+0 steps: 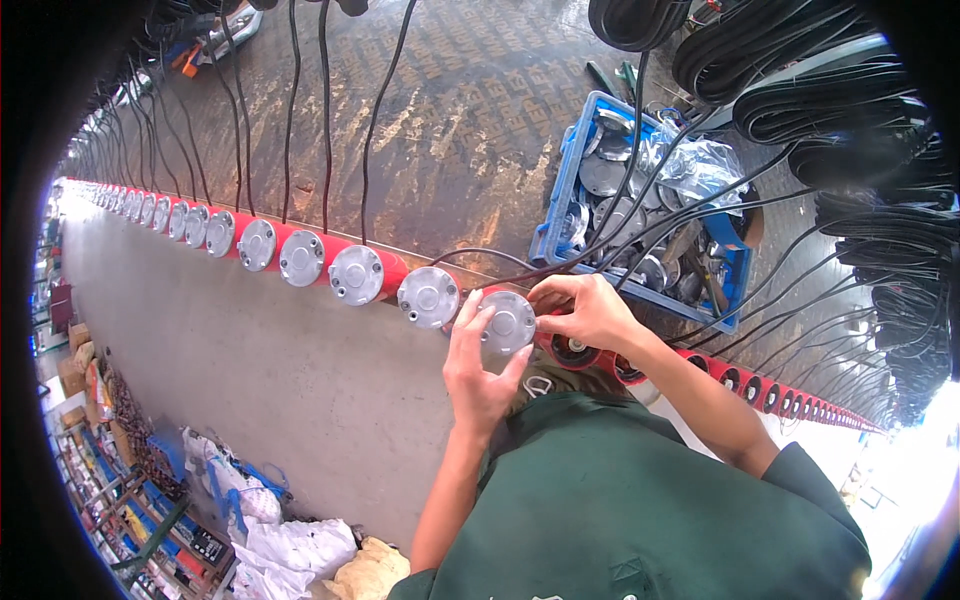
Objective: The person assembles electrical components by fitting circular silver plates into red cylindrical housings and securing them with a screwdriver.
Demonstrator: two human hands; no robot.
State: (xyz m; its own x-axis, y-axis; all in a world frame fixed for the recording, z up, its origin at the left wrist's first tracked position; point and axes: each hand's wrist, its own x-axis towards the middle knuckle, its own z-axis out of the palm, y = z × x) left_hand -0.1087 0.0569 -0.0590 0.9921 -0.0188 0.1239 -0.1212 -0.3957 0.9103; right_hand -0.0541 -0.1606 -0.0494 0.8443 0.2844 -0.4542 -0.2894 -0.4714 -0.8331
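A round silver metal end cover point(508, 322) sits at the end of a red cylinder in the row before me. My left hand point(477, 375) grips its left and lower rim between thumb and fingers. At its right edge, my right hand point(588, 312) is closed, thumb and fingertips against the rim. Just left is another cylinder's silver cover point(429, 297), with small holes in its face. To the right, an uncovered red cylinder point(573, 350) shows a dark inside, partly below my right hand.
Many red cylinders with silver covers point(357, 275) line the bench edge to the left; open ones run right. Black cables point(326, 120) rise from them, with coiled bundles point(820, 100) at upper right. A blue crate point(548, 215) of metal covers stands on the worn bench point(450, 150).
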